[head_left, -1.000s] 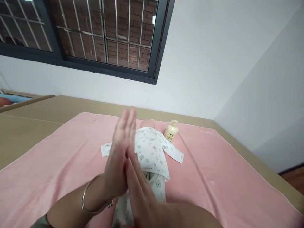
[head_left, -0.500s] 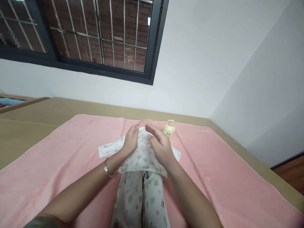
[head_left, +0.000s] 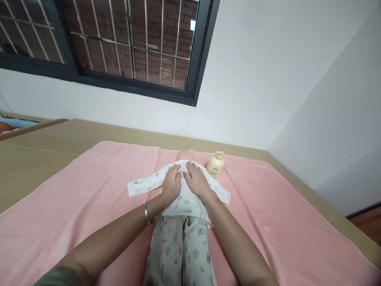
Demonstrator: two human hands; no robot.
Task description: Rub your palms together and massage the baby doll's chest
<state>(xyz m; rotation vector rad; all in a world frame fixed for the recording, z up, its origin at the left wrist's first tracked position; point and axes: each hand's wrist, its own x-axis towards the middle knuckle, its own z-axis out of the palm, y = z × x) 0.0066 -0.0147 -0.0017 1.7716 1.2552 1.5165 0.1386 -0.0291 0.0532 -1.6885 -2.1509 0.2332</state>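
Note:
A baby doll (head_left: 185, 154) in white printed clothes (head_left: 181, 238) lies on its back on a pink towel (head_left: 74, 206). My left hand (head_left: 172, 184) rests flat on the left side of the doll's chest, fingers apart, a metal bangle on its wrist. My right hand (head_left: 195, 181) lies flat beside it on the right side of the chest. Both palms press on the printed top and hold nothing. The doll's sleeves spread out to either side.
A cream pump bottle (head_left: 215, 165) stands on the towel just right of the doll's head. The towel covers a tan surface (head_left: 35, 159) against a white wall, under a barred window (head_left: 119, 43). Wooden floor shows at far right.
My hands were raised with palms pressed together a second ago; they have parted, moved forward and come down flat onto the doll's chest.

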